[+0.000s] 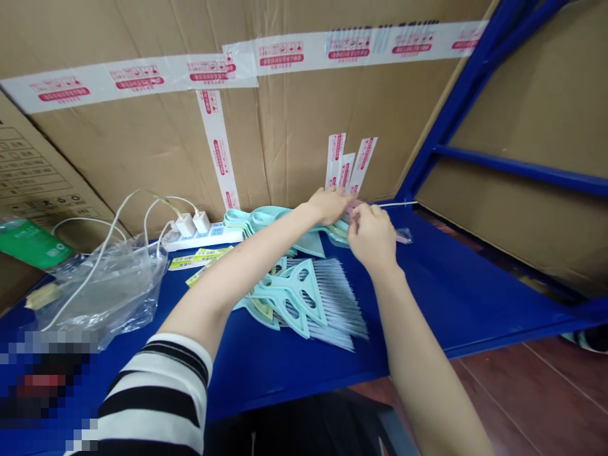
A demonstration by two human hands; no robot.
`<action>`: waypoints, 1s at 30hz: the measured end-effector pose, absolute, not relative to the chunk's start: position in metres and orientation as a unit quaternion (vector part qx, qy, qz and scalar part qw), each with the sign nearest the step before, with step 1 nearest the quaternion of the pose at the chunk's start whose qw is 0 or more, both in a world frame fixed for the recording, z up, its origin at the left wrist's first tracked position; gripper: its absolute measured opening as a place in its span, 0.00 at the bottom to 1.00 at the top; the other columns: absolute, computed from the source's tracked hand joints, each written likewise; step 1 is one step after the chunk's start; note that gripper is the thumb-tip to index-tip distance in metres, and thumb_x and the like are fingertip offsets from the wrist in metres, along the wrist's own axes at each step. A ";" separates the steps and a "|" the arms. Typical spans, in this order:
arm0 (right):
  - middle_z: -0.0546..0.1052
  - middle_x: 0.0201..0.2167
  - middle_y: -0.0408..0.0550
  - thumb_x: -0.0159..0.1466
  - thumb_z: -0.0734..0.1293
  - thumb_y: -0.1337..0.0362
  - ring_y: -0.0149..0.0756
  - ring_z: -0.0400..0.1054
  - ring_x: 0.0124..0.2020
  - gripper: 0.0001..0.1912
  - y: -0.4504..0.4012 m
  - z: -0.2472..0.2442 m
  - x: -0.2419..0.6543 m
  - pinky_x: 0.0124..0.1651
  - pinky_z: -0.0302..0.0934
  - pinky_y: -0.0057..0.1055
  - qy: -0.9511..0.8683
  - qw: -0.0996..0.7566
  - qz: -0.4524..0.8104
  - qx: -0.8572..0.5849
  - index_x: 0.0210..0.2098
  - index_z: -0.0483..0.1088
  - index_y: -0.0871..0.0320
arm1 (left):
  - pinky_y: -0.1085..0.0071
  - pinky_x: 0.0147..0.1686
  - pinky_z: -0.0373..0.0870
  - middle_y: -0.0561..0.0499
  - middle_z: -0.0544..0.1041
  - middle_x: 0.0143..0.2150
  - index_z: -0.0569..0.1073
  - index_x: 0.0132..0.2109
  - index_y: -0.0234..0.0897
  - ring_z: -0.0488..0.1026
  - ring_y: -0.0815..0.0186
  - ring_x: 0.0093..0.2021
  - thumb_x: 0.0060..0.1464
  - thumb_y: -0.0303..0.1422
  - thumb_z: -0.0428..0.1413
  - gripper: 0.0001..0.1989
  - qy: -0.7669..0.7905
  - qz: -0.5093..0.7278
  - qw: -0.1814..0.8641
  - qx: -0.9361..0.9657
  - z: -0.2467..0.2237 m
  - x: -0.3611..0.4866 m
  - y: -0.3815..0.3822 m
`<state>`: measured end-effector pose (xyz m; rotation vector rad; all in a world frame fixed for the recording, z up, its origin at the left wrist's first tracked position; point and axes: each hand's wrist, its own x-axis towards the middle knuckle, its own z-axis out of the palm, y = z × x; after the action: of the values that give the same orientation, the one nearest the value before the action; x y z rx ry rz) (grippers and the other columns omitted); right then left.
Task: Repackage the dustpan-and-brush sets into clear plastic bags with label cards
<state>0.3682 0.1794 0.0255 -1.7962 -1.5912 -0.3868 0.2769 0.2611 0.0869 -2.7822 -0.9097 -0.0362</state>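
Note:
At the back of the blue shelf (294,373), my left hand (331,204) and my right hand (374,235) are close together. Both have their fingers closed on a slim pink item (352,206), mostly hidden by them; its kind does not show. A pink end (403,239) in clear film sticks out right of my right hand. Beneath and beside my left forearm are mint-green dustpans (311,244), stacked near the wall. In front of them lie several mint-green hand brushes (289,294) with pale blue bristles, heaped together.
A white power strip (209,238) with plugged-in chargers and cables stands at the back left. Yellow label cards (194,259), a clear plastic bag (118,285) and a green packet (33,244) lie nearby. Taped cardboard (294,126) rises behind; a blue metal frame (513,166) bounds the right.

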 end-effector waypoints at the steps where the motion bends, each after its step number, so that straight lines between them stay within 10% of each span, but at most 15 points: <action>1: 0.73 0.36 0.60 0.60 0.56 0.73 0.52 0.66 0.42 0.11 0.179 0.026 0.367 0.43 0.60 0.43 -0.626 0.340 -0.144 -0.687 0.35 0.69 0.58 | 0.57 0.58 0.63 0.35 0.67 0.62 0.60 0.65 0.32 0.64 0.51 0.62 0.61 0.26 0.47 0.25 -0.330 -0.013 0.107 -0.938 0.090 0.271 0.267; 8: 0.77 0.37 0.54 0.63 0.58 0.75 0.43 0.70 0.44 0.15 0.178 0.025 0.335 0.47 0.61 0.35 -0.745 0.256 -0.045 -0.614 0.41 0.74 0.60 | 0.69 0.45 0.70 0.44 0.81 0.43 0.78 0.49 0.34 0.77 0.56 0.45 0.50 0.31 0.58 0.17 -0.389 0.136 0.042 -0.910 0.105 0.183 0.305; 15: 0.79 0.43 0.57 0.63 0.62 0.75 0.45 0.71 0.49 0.14 0.181 0.014 0.322 0.47 0.62 0.35 -0.789 0.180 0.025 -0.587 0.45 0.76 0.62 | 0.69 0.55 0.63 0.43 0.75 0.58 0.70 0.59 0.37 0.71 0.59 0.57 0.55 0.32 0.53 0.24 -0.381 0.124 0.055 -0.915 0.096 0.134 0.306; 30: 0.76 0.54 0.56 0.64 0.55 0.80 0.40 0.71 0.53 0.25 0.185 0.006 0.314 0.54 0.64 0.35 -0.819 0.192 0.086 -0.534 0.53 0.74 0.60 | 0.69 0.46 0.69 0.46 0.79 0.48 0.76 0.49 0.39 0.75 0.59 0.49 0.55 0.26 0.49 0.17 -0.393 0.103 0.126 -0.905 0.114 0.138 0.290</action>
<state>0.3137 0.1850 0.0059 -1.4993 -2.2986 0.2418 0.1376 0.2904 0.1136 -2.6350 -1.1457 0.3008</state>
